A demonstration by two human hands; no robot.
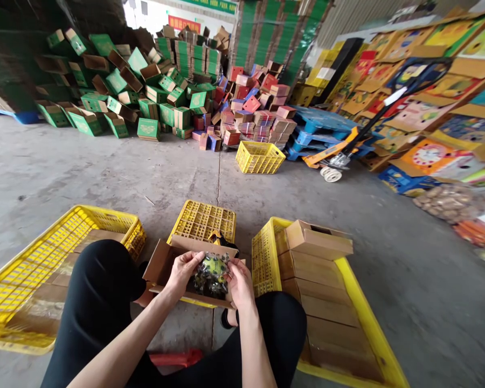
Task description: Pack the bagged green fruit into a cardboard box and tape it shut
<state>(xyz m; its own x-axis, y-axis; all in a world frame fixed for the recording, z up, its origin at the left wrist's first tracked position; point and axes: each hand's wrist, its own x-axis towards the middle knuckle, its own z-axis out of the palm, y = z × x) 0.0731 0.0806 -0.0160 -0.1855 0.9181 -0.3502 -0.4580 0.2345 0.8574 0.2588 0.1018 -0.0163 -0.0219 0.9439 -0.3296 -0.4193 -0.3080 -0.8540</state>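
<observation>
Between my two hands is a clear plastic packet (213, 265) with a green patch and dark spots, held over an open cardboard box (158, 263). My left hand (185, 270) pinches its left edge with thumb and fingers. At the right edge, my right hand (239, 277) grips it the same way. More shiny, dark-looking packets (214, 287) lie in the box below; their contents are hard to make out. The box rests on an upturned yellow crate (204, 216). Just behind the box is a black-and-yellow object (217, 238), partly hidden.
A yellow crate (121, 212) at left and another (267, 253) at right hold closed cardboard boxes (327, 302). A red object (175, 358) lies between my legs. Farther off are a yellow crate (260, 157), a pallet jack (335, 156), blue pallets (323, 121) and heaped green boxes (147, 129).
</observation>
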